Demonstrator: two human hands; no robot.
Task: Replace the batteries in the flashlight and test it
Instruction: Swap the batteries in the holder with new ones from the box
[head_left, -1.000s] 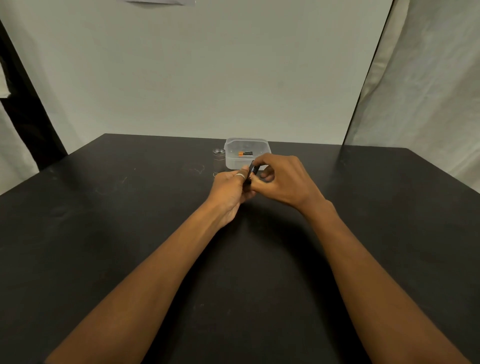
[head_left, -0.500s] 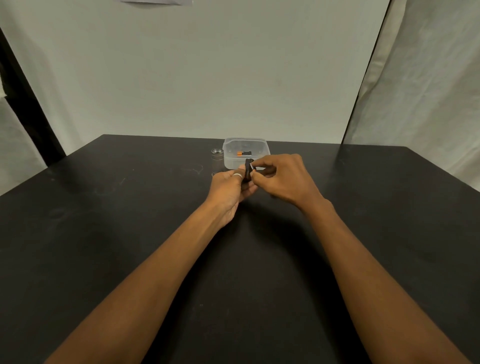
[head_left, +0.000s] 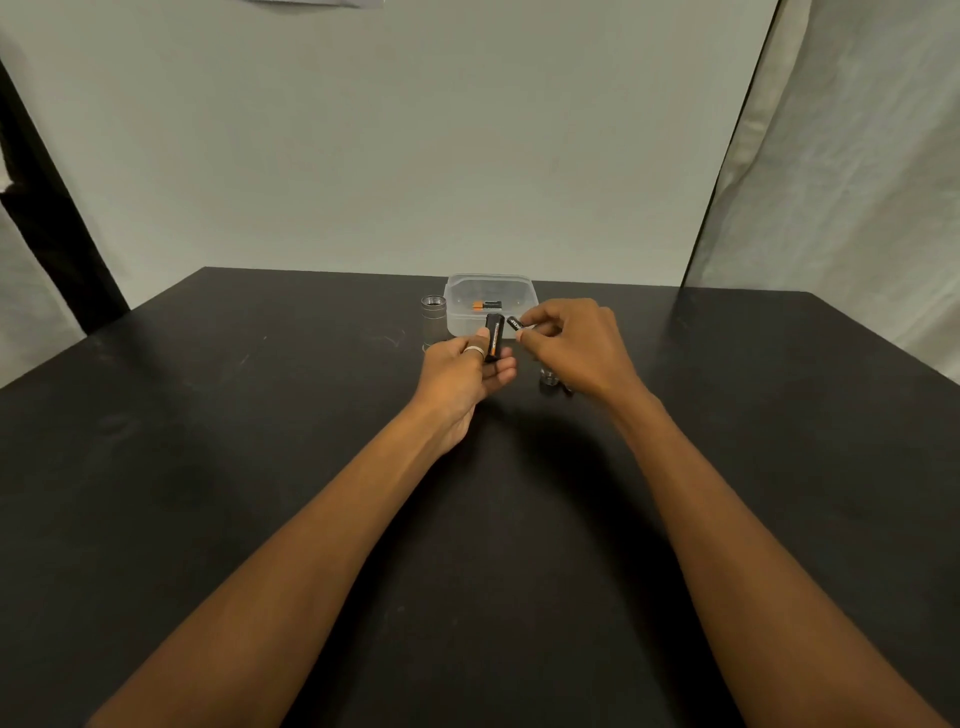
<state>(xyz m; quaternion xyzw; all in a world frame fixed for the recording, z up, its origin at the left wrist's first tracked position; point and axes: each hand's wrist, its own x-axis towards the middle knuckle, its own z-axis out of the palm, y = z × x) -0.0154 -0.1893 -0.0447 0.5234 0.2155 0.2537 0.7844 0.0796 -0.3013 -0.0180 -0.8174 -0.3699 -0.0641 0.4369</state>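
Left hand (head_left: 464, 375): fingers curled around a black battery holder (head_left: 493, 338), which stands nearly upright out of the grip; a ring shows on one finger.
Right hand (head_left: 575, 347): at 3 o'clock of the left hand, fingertips pinched on a loose battery (head_left: 516, 323), its end just beside the holder's top.
Flashlight tube (head_left: 433, 321): upright on the table (head_left: 208, 441), at 10 o'clock of the left hand, apart from it.
Plastic box (head_left: 491, 304): at 12 o'clock of the hands, with a spare battery (head_left: 486, 305) lying inside.
Small metal part (head_left: 549, 376): on the table under the right hand; too hidden to identify.
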